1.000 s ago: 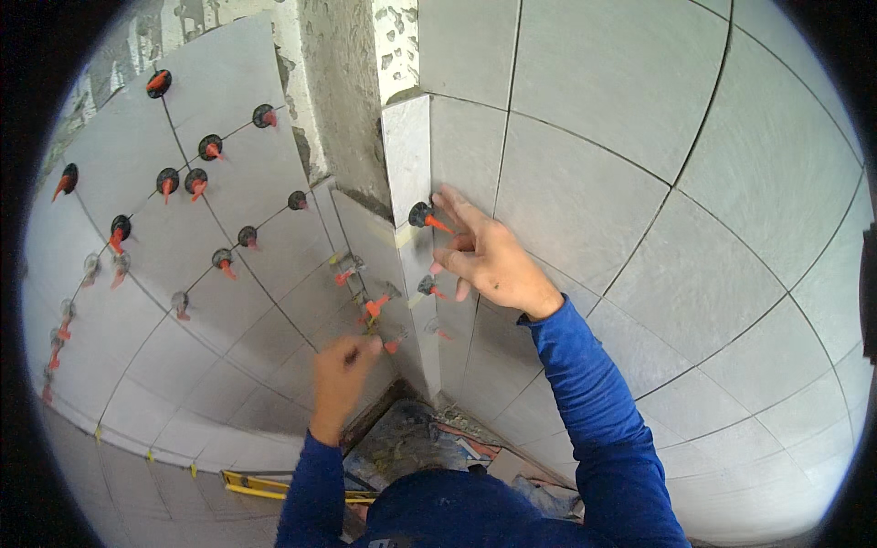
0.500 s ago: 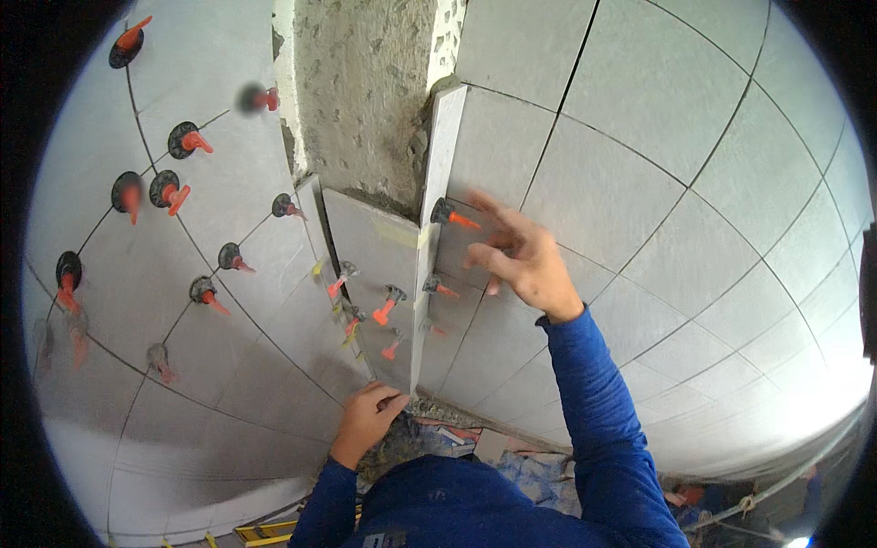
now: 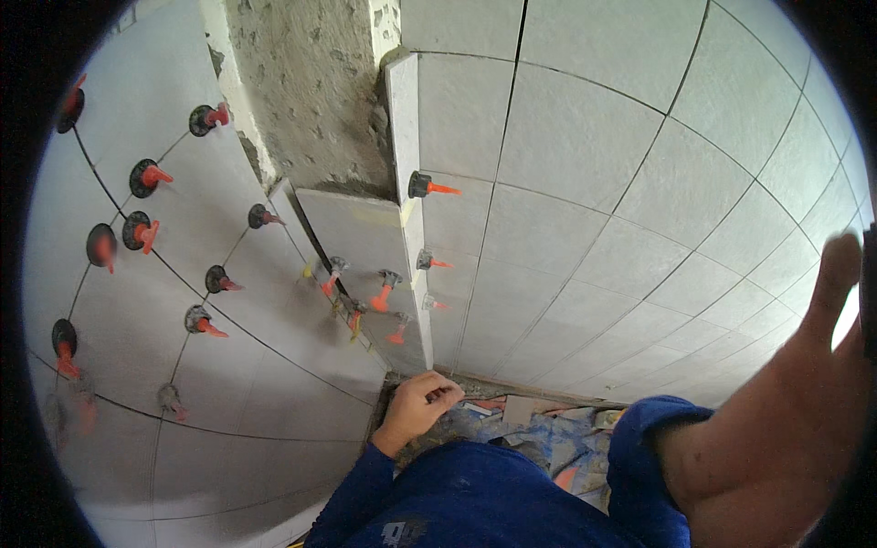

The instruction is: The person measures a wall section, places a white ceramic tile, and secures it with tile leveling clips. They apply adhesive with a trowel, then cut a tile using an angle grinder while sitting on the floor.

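Observation:
My left hand (image 3: pixel 420 406) is low in the middle, just below the foot of the narrow tiled strip. Its fingers are curled together, and whatever they may hold is hidden. My right hand (image 3: pixel 795 402) is raised large and close at the right edge. One digit stretches upward; the dark rim cuts off the others, and nothing shows in its grasp. Tile levelling clips with black round bases and orange handles stand at the joints. One clip (image 3: pixel 421 184) sits high on the corner edge, above another clip (image 3: pixel 426 259). Another clip (image 3: pixel 385 290) is on the narrow tile (image 3: pixel 356 233).
Large grey tiles (image 3: pixel 571 137) cover the right wall, and more tiles (image 3: pixel 274 384) cover the left one. Bare rough concrete (image 3: pixel 301 100) shows above the narrow strip. A tile's white edge (image 3: pixel 404 119) juts up beside it. Scraps and sheeting (image 3: pixel 539 429) litter the floor.
My right hand has left the upper corner clip and risen to the right edge, close to the camera. The view has shifted; my left hand stays curled near the strip's foot.

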`<state>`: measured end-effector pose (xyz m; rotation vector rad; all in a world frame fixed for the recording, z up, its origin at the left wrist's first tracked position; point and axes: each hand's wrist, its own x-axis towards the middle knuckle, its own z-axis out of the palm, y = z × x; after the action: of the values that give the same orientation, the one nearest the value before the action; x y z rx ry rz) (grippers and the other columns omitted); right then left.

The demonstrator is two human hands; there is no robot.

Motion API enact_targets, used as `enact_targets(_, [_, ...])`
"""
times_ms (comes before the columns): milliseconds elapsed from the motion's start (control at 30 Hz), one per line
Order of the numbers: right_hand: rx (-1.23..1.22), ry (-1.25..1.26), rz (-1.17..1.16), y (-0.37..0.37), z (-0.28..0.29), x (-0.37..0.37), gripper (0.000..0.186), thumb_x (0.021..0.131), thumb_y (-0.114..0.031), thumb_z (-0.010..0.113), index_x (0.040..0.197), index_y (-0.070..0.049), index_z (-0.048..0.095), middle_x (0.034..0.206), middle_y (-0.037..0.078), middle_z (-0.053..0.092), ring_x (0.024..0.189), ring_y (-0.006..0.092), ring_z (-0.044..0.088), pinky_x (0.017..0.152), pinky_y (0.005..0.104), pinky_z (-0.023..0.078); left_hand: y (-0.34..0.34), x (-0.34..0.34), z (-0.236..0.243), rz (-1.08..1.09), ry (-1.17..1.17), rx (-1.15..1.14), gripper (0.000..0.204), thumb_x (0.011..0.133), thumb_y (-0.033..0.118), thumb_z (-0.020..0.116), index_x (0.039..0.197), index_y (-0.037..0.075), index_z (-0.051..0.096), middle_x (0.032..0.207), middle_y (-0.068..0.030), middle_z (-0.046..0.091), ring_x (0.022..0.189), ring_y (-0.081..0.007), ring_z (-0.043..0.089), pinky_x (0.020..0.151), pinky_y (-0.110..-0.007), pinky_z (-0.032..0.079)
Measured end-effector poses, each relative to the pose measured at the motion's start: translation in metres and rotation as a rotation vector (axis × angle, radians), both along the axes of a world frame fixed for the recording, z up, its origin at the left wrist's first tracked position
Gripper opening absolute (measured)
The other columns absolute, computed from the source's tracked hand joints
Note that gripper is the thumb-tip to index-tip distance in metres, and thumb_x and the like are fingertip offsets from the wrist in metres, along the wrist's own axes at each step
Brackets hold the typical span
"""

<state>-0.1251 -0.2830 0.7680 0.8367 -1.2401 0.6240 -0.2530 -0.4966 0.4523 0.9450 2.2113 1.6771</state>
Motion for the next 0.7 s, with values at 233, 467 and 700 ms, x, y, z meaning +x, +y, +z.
enact_targets(233, [-0.230,-0.360,-0.245,0.017,-0.040,0.004,0.066,0.086,-0.009,0.073,0.146,-0.002,0.046,0.132,0.020,0.061,0.110,0.0275,0.064,0.092,0.0421,0.054,-0.005,-0.024,0.066,0.244,0.287,0.087,0.012,0.090,0.009,0.077,0.098,0.001,0.075,0.090,-0.0093,0.071,0.076,-0.0197,0.067,0.072,-0.034,0.053])
enact_targets(467, [-0.501,-0.997,-0.463,0.085,-0.160,-0.008,0.033,0.093,-0.006,0.069,0.124,0.002,0.066,0.116,0.015,0.073,0.096,0.0200,0.069,0.086,0.0369,0.057,-0.015,-0.089,0.196,0.637,0.738,0.557,0.006,0.095,0.004,0.072,0.098,0.000,0.069,0.094,-0.0084,0.065,0.088,-0.0186,0.062,0.078,-0.031,0.050])
enact_targets(700, [-0.855,-1.931,-0.952,0.116,-0.443,0.117,0.026,0.096,-0.025,0.060,0.116,-0.011,0.071,0.103,0.022,0.074,0.101,0.0428,0.070,0.087,0.0529,0.056,0.088,-0.030,0.104,-0.008,0.574,0.450,0.021,0.106,0.012,0.051,0.089,0.000,0.054,0.084,-0.0073,0.051,0.076,-0.0177,0.051,0.069,-0.033,0.044])
